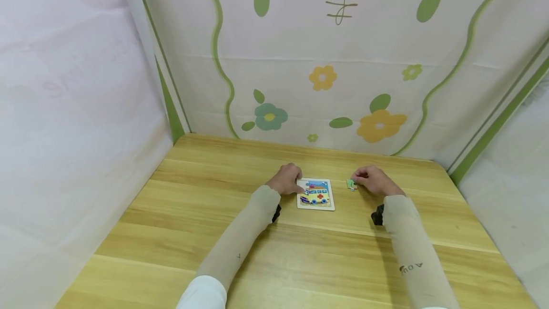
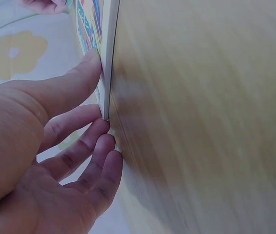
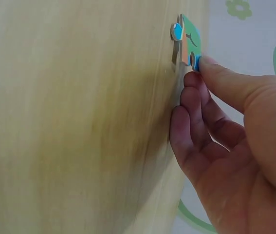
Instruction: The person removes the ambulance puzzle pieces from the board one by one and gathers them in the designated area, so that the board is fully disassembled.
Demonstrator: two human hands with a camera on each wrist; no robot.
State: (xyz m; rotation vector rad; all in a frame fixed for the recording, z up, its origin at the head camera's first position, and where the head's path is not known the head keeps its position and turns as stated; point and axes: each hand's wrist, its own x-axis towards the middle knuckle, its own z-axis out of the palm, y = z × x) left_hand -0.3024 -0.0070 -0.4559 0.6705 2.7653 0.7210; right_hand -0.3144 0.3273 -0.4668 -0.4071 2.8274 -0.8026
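Note:
A framed jigsaw puzzle board [image 1: 316, 208] with a white rim lies flat on the table, its picture showing a yellow ambulance with a red cross. My left hand [image 1: 286, 180] holds the board's left side: in the left wrist view the thumb rests on its face and fingertips touch the edge [image 2: 109, 58]. To the right of the board, my right hand [image 1: 375, 181] pinches a small green jigsaw piece [image 3: 191, 40] by one corner between thumb and forefinger. The piece has orange and blue parts and a rounded blue tab. It is close to the tabletop; contact is unclear.
The wooden table [image 1: 300, 261] runs up to a white curtain [image 1: 291, 56] printed with flowers at the back. White sheets hang at the left [image 1: 77, 108] and right [image 1: 506, 170]. A black wrist device [image 1: 378, 215] sits under the right wrist.

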